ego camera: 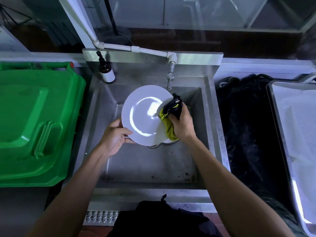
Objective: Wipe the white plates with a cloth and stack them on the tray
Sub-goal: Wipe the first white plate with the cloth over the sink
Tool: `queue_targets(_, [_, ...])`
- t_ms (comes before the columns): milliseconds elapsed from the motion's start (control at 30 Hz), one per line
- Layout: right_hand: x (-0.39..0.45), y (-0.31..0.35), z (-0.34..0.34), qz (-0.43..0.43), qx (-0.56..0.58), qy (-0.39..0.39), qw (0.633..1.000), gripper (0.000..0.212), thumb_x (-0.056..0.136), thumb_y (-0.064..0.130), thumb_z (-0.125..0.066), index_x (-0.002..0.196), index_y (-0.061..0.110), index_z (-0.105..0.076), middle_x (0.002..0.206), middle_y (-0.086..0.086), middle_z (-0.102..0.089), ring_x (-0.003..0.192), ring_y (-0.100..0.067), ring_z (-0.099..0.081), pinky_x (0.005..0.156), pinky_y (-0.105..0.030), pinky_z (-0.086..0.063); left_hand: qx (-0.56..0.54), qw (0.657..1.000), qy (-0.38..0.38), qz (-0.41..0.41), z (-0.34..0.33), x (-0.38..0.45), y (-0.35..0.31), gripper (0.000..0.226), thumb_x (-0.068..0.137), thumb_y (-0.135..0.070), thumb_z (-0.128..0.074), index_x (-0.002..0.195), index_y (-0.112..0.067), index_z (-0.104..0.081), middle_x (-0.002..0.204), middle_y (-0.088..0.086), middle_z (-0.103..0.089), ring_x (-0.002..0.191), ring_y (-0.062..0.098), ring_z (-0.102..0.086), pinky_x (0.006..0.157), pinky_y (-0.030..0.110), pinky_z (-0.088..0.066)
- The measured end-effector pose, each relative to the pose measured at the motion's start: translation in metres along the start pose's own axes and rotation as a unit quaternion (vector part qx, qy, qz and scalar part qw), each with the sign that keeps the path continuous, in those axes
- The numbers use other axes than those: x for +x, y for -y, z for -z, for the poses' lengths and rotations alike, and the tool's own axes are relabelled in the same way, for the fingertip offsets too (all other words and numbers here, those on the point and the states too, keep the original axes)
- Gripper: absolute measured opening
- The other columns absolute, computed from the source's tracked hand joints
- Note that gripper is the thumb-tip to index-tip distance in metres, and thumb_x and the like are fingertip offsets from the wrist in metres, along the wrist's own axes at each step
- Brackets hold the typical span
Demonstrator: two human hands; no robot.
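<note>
A round white plate (143, 115) is held tilted over the steel sink (153, 165). My left hand (114, 135) grips its lower left rim. My right hand (183, 124) is closed on a yellow-green and black cloth (169, 117) pressed against the plate's right edge. Under the plate's lower right rim, the edge of another white plate (169, 141) peeks out in the basin. A metal tray (280, 127) with a pale liner lies at the far right.
A green bin lid (34, 120) sits left of the sink. A dark pump bottle (106, 71) stands at the sink's back left corner. The tap (170, 79) hangs just behind the plate. A black mass (246, 127) lies between sink and tray.
</note>
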State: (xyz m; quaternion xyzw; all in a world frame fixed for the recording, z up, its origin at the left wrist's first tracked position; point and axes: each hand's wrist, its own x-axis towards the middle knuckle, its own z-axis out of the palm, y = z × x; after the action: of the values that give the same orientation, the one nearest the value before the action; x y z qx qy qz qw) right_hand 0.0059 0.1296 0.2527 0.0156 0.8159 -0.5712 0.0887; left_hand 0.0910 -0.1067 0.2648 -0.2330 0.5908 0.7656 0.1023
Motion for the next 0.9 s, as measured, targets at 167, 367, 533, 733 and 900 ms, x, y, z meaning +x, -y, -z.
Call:
queue_targets(167, [0.006,0.003,0.01,0.031,-0.031,0.037,0.998,0.054,0.087,0.003,-0.064,0.137,0.021,-0.05,0.125,0.007,-0.062,0.113,-0.006,-0.055,0.098,-0.025,-0.042,0.077,0.995,0.048,0.028,0.01,0.006,-0.014,0.048,0.065,0.002,-0.062,0.112,-0.006,-0.064,0.104,0.012,-0.076,0.089,0.035,-0.073,0.07,0.057,-0.062])
queue_targets(367, [0.015,0.007,0.019,0.046,-0.052,0.044,0.997,0.053,0.083,0.009,-0.069,0.13,0.027,-0.053,0.105,0.027,-0.059,0.094,0.025,-0.051,0.076,0.001,-0.037,0.151,0.986,0.063,0.02,0.012,0.014,-0.04,0.045,0.064,0.002,-0.062,0.104,-0.018,-0.071,0.105,0.012,-0.075,0.094,0.038,-0.073,0.065,0.05,-0.062])
queue_targets(533, [0.021,0.018,0.025,0.101,-0.121,0.073,0.985,0.047,0.08,0.012,-0.062,0.119,0.037,-0.054,0.111,0.015,-0.062,0.102,0.001,-0.055,0.085,-0.019,-0.045,0.285,0.953,0.1,-0.001,0.003,0.022,-0.059,0.046,0.076,0.012,-0.063,0.1,-0.026,-0.072,0.106,0.017,-0.072,0.095,0.038,-0.07,0.061,0.045,-0.062])
queue_targets(733, [0.019,0.022,0.026,0.192,-0.203,0.075,0.957,0.039,0.078,0.013,-0.057,0.116,0.023,-0.053,0.104,0.006,-0.055,0.098,-0.021,-0.051,0.079,-0.031,-0.037,0.34,0.932,0.126,-0.004,-0.007,0.028,-0.062,0.064,0.081,0.022,-0.052,0.104,-0.034,-0.073,0.099,0.002,-0.073,0.094,0.028,-0.067,0.066,0.044,-0.063])
queue_targets(900, [0.012,0.028,0.023,0.252,-0.277,0.045,0.926,0.029,0.076,0.009,-0.064,0.101,0.014,-0.051,0.093,-0.001,-0.052,0.085,-0.029,-0.048,0.073,-0.048,-0.046,0.388,0.912,0.128,-0.012,-0.017,0.032,-0.058,0.077,0.082,0.018,-0.053,0.084,-0.056,-0.073,0.083,-0.028,-0.071,0.086,0.01,-0.066,0.058,0.027,-0.055])
